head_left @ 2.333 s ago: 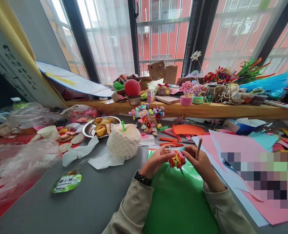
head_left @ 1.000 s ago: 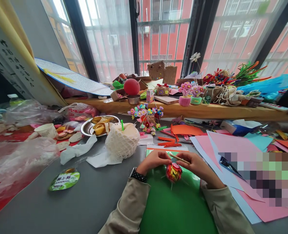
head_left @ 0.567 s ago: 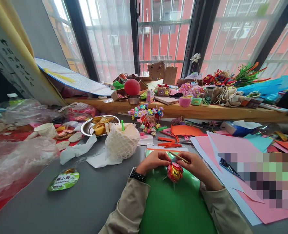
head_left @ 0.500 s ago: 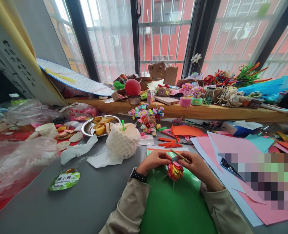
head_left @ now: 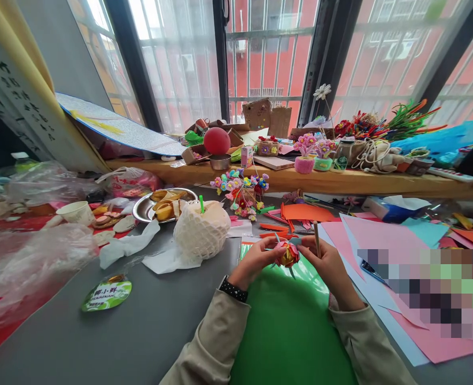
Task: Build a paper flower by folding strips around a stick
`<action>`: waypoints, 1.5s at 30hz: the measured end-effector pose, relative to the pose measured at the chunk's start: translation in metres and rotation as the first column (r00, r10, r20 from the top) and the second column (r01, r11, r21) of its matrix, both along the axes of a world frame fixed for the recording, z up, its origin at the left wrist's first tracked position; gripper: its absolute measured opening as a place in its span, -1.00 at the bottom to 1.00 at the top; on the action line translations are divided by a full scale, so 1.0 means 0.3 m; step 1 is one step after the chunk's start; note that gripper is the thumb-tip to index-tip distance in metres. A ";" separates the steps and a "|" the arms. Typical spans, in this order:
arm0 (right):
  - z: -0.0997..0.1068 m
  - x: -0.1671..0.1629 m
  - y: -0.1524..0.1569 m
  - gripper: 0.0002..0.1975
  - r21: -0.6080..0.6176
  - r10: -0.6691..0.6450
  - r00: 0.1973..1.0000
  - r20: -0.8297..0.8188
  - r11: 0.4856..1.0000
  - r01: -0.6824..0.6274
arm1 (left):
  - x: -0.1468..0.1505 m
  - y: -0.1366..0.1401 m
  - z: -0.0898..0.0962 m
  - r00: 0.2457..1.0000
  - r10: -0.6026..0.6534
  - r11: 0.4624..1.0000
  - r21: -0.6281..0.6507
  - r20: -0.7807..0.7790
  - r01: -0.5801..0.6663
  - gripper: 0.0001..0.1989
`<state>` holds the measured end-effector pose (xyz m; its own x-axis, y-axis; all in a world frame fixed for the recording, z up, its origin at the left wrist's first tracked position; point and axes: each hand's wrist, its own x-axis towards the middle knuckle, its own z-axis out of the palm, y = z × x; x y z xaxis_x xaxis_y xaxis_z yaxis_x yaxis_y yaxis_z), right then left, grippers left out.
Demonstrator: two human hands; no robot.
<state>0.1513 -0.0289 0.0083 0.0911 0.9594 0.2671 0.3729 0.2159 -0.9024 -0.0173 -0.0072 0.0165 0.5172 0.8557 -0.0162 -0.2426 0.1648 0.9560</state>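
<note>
A small paper flower point(head_left: 289, 255), red and pink with a golden middle and grey-blue pointed leaves, is held above the green sheet point(head_left: 286, 331). My left hand point(head_left: 255, 263) grips the flower from its left side, thumb toward the near petals. On the other side, my right hand point(head_left: 327, 267) holds a thin wooden stick point(head_left: 316, 238) upright between its fingers. Its fingertips also touch a grey-blue leaf point(head_left: 296, 241) at the flower's upper right. Both thumbs and fingers partly cover the flower's edges.
A netted coconut point(head_left: 202, 232) with a green straw stands left of my hands, near a metal bowl point(head_left: 140, 211) of peels. Pink and blue paper point(head_left: 380, 243) lies at right. Orange scraps point(head_left: 306, 213) and a bunch of small flowers point(head_left: 240, 187) are beyond; a cluttered wooden ledge point(head_left: 172, 170) runs behind.
The flower has lifted slightly and turned, showing more of its leaves. My left hand has shifted onto its side. The stick has swung from slanting left to nearly upright in my right hand.
</note>
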 end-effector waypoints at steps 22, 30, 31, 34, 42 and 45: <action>0.038 0.000 -0.014 -0.81 -0.007 -0.005 0.984 0.180 1.000 0.006 | -0.009 -0.011 0.014 0.993 -0.045 0.990 0.131 -0.112 0.060 -0.49; 0.037 0.002 -0.013 -0.72 -0.008 0.012 0.971 0.237 1.000 -0.011 | -0.014 -0.006 0.014 0.976 0.030 0.987 0.159 -0.214 0.004 -0.43; 0.036 0.003 -0.013 -0.72 -0.006 0.005 0.969 0.247 1.000 -0.004 | -0.015 -0.006 0.012 0.972 0.023 0.986 0.166 -0.234 0.017 -0.42; 0.036 0.006 -0.013 -0.76 0.005 0.034 0.958 0.283 0.999 -0.037 | -0.014 -0.006 0.004 0.960 0.011 0.979 0.199 -0.281 0.047 -0.42; 0.034 0.011 -0.009 -0.78 0.036 0.033 0.946 0.321 0.998 -0.046 | -0.009 0.003 0.002 0.978 0.023 0.995 0.103 -0.208 -0.002 -0.43; 0.035 0.010 -0.013 -0.78 0.047 -0.011 0.951 0.308 0.999 -0.003 | -0.010 0.007 0.001 0.997 -0.016 0.998 0.065 -0.078 0.021 -0.42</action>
<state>0.1543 -0.0327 0.0188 0.0012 0.9451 0.3268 0.6321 0.2525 -0.7326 -0.0202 -0.0052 0.0169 0.5322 0.8466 -0.0005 -0.1653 0.1045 0.9807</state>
